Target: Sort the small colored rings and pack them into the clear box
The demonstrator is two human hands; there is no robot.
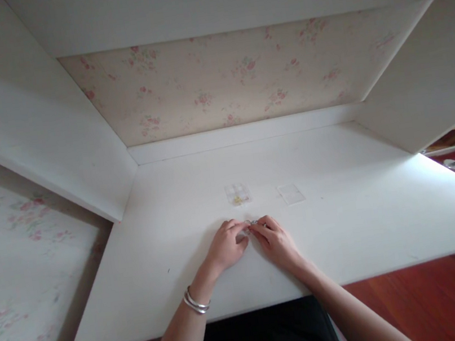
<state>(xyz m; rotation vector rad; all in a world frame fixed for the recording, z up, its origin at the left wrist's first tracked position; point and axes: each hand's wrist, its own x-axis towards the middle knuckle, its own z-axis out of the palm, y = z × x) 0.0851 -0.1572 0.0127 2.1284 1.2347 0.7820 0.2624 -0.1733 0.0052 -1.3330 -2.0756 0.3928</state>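
On the white wooden desk (346, 221), the left hand (225, 246) and right hand (275, 240) meet fingertip to fingertip, pinching a tiny silvery metal piece (255, 223). Just beyond them lie a small clear plastic bag with yellow bits (238, 194) and a flat clear plastic square (291, 193).
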